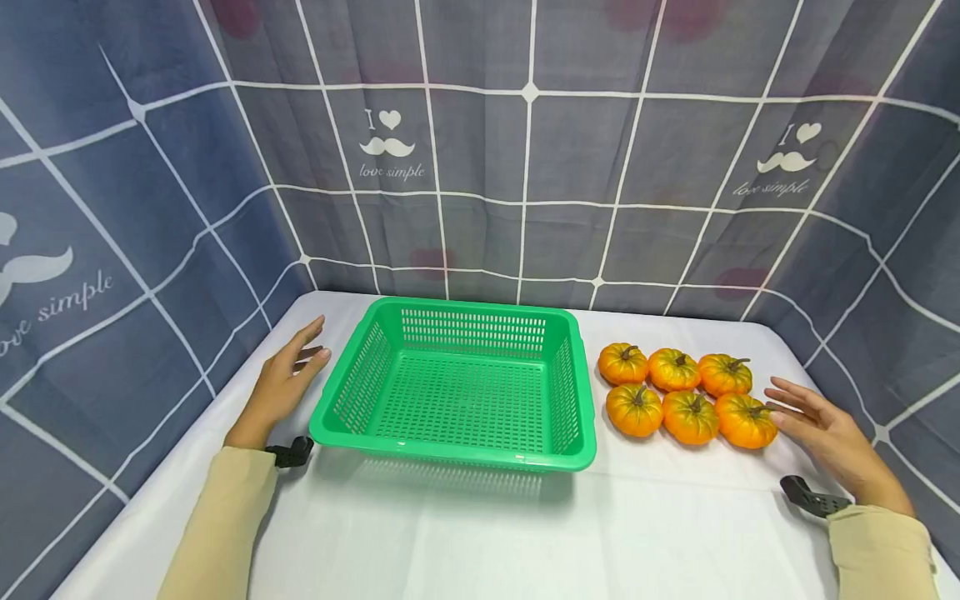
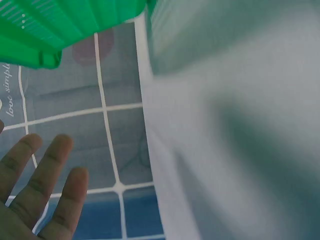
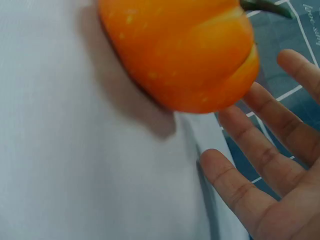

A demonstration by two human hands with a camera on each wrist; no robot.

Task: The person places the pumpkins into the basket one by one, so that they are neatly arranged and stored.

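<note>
A green plastic basket [image 1: 465, 454] with slotted walls stands on the white table, nothing inside it. My left hand [image 1: 281, 383] is just left of the basket, fingers extended and holding nothing; in the left wrist view its fingers [image 2: 37, 185] are spread below the basket's corner. Several small orange pumpkins [image 1: 691, 417] lie in two rows right of the basket. Beside the nearest right-hand pumpkin [image 1: 747, 422] is my right hand [image 1: 832, 433], its fingers loosely extended. The right wrist view shows that pumpkin [image 3: 185, 55] close to the fingertips; whether they touch it I cannot tell.
A white cloth [image 1: 480, 542] covers the table. Dark checked curtains [image 1: 480, 233] with white lines rise along the back and both sides. Black straps with a camera [image 1: 813, 497] sit at both wrists, below beige sleeves.
</note>
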